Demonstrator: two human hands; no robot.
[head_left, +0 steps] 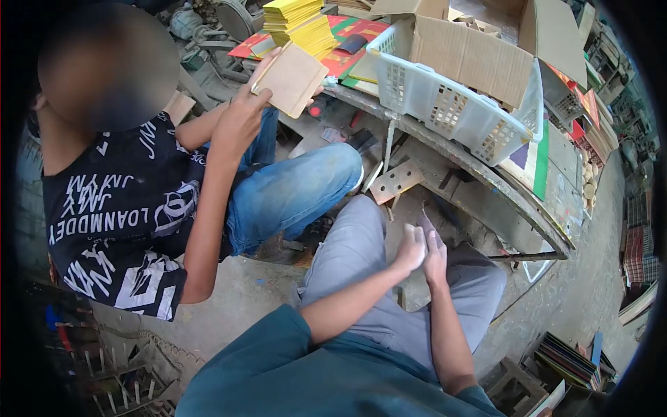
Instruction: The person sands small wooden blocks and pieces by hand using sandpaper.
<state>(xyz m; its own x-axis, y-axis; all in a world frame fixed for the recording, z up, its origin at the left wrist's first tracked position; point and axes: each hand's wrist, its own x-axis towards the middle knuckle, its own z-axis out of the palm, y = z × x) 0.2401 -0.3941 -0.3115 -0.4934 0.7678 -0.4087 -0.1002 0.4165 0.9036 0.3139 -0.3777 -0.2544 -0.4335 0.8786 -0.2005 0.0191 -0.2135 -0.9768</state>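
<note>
My left hand (411, 249) is closed, its fingers curled in above my grey-trousered lap. Right beside it, my right hand (435, 256) has its fingers pressed together and seems to pinch a thin grey piece (426, 220) that sticks up past the fingertips. Whether the left hand also grips this piece is hidden. Just beyond my knees a small wooden block with dark round holes (396, 182) rests tilted near the bench's underside. On the left, a seated co-worker holds a flat square wooden board (292, 80) in both hands.
A metal-edged bench (479, 170) curves ahead, bearing a white plastic crate (451, 115) with a cardboard box (469, 59) in it. Yellow stacked pieces (299, 28) stand behind the board. A wooden rack with pegs (125, 393) is at lower left; thin panels (570, 358) lean at lower right.
</note>
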